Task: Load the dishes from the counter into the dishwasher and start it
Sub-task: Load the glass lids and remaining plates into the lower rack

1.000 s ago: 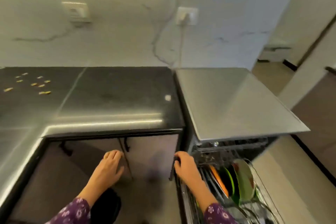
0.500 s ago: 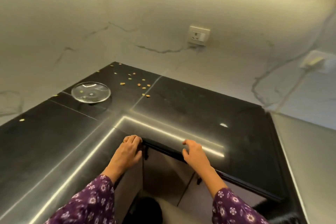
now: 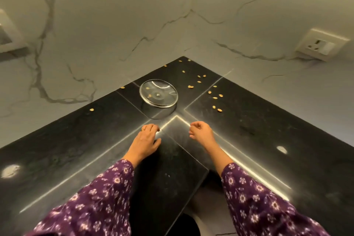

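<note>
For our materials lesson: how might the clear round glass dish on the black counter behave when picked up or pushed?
The clear round glass dish is probably rigid and breakable. Low and flat, it seems unlikely to tip. On the glossy black counter it would likely slide, not roll.

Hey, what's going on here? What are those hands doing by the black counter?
A person in purple flowered sleeves holds both hands out over the black stone corner counter. The left hand and right hand are empty, just short of a round clear glass dish, not touching it. That dish looks like the next thing to load. Small yellowish crumbs lie scattered around it, a few inside. The dishwasher is out of view.
</note>
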`<action>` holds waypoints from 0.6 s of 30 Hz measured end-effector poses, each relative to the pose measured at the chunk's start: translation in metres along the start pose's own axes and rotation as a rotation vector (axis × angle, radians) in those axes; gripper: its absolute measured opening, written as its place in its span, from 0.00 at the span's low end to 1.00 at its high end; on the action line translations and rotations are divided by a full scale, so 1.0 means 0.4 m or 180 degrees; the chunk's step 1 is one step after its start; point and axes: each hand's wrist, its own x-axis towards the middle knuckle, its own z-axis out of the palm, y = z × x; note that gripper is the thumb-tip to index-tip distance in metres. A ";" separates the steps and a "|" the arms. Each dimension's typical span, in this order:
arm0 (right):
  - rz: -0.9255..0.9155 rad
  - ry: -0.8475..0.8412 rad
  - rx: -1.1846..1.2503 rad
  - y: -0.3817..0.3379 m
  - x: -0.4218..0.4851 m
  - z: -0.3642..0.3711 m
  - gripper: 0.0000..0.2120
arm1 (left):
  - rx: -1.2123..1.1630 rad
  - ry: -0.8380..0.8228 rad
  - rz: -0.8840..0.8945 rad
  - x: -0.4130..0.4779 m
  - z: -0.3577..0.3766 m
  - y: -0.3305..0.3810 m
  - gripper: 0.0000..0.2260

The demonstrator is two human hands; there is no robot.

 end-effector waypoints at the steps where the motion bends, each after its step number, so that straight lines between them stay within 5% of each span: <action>1: 0.0179 -0.0071 0.0270 -0.013 0.032 0.028 0.03 | -0.0019 0.0018 -0.0037 0.012 0.004 -0.012 0.11; 11: 0.1186 -0.0544 0.1378 -0.103 0.272 0.214 0.27 | -0.0083 -0.0073 -0.0156 0.089 0.106 -0.090 0.15; 15: 0.1261 -0.0679 0.1718 -0.108 0.327 0.240 0.25 | -0.0020 0.0144 -0.0131 0.093 0.134 -0.105 0.16; 18: 0.1249 -0.0677 0.2080 -0.129 0.345 0.258 0.12 | 0.0048 0.0235 -0.0079 0.095 0.144 -0.109 0.16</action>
